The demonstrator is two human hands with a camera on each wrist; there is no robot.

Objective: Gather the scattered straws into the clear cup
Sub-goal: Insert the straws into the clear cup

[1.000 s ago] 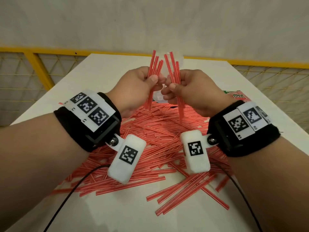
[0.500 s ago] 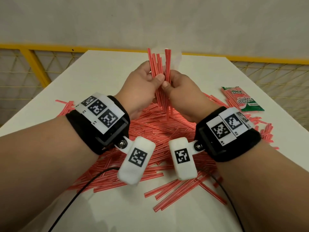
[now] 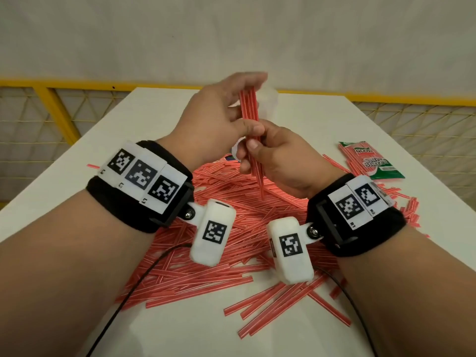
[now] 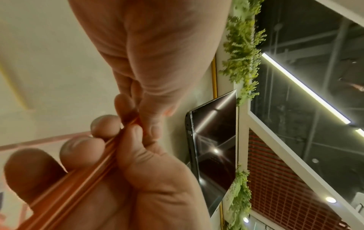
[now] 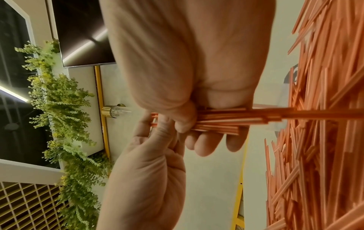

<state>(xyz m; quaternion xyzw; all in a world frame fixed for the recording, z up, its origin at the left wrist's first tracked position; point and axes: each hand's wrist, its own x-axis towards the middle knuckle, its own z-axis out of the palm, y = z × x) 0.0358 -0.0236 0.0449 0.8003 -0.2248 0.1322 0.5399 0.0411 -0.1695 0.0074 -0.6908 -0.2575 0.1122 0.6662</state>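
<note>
An upright bundle of red straws point(image 3: 249, 109) is held above the table. My right hand point(image 3: 251, 154) grips its lower half, fingers curled round it, also clear in the right wrist view point(image 5: 216, 121). My left hand point(image 3: 239, 109) holds the upper part, thumb against the bundle and fingers reaching up behind the tips. In the left wrist view, the left thumb and fingers pinch the straw ends point(image 4: 130, 124). The clear cup point(image 3: 270, 96) shows only faintly behind the hands and is mostly hidden. A big pile of scattered straws point(image 3: 231, 215) lies under both wrists.
The white table point(image 3: 180, 331) ends at a yellow railing point(image 3: 51, 104) with netting. A green and red straw packet point(image 3: 371, 161) lies at the right. More loose straws point(image 3: 296, 305) fan out near me. Black cables hang from both wrist cameras.
The two separate handfuls have been joined into one bundle. My right hand slid lower on it, and my left hand rose, its fingers stretching up past the tips.
</note>
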